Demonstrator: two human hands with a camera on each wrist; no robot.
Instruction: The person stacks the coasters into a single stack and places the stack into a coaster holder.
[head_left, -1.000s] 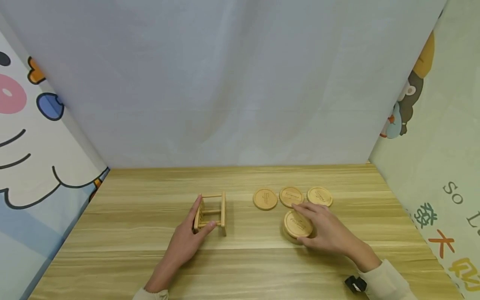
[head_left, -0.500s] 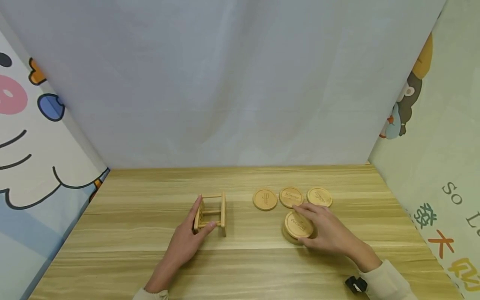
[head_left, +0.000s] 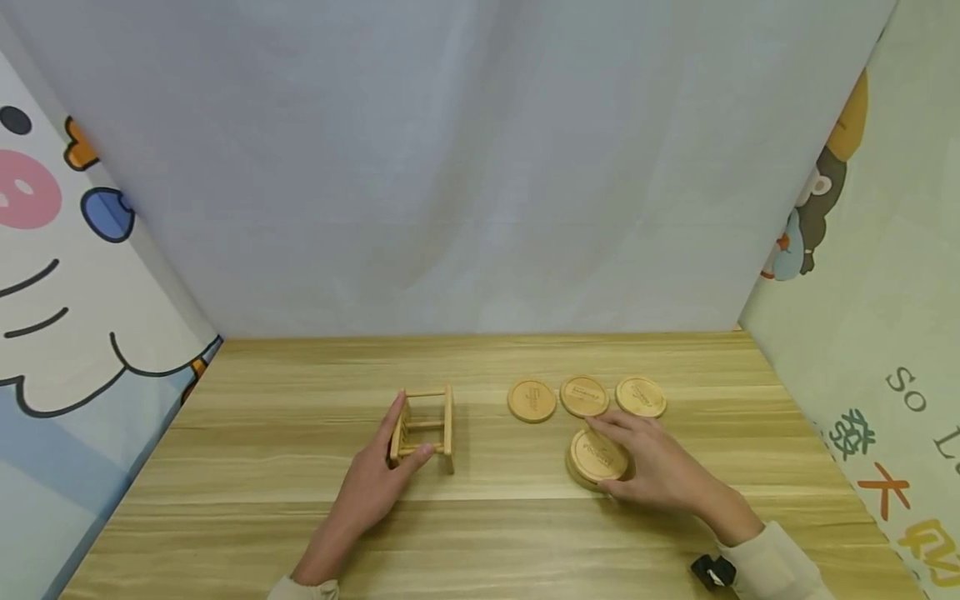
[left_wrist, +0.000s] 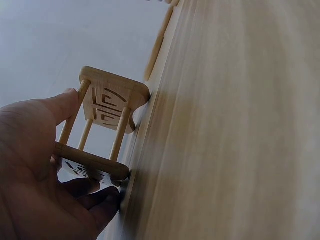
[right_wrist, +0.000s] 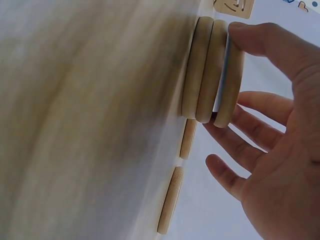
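Observation:
My left hand (head_left: pixel 371 479) holds a small wooden coaster rack (head_left: pixel 448 427) on the table, with the thumb over one of its rods. In the left wrist view the rack (left_wrist: pixel 115 97) shows two end panels with cut-out patterns, joined by round rods. Over to the right, my right hand (head_left: pixel 660 467) pinches the edge of a round wooden coaster (head_left: pixel 598 454) at the top of a stack. The right wrist view shows this coaster (right_wrist: pixel 231 82) with a thin gap between it and two stacked coasters (right_wrist: pixel 203 70) beneath.
Three more round coasters lie in a row behind the stack: a left one (head_left: pixel 532 401), a middle one (head_left: pixel 584 397) and a right one (head_left: pixel 641 397). A pale cloth wall (head_left: pixel 480 208) rises at the table's far edge, with printed cloths on both sides.
The top coaster and my right fingertips have come slightly nearer to me, more squarely over the stack. My left hand and the rack have stayed in place.

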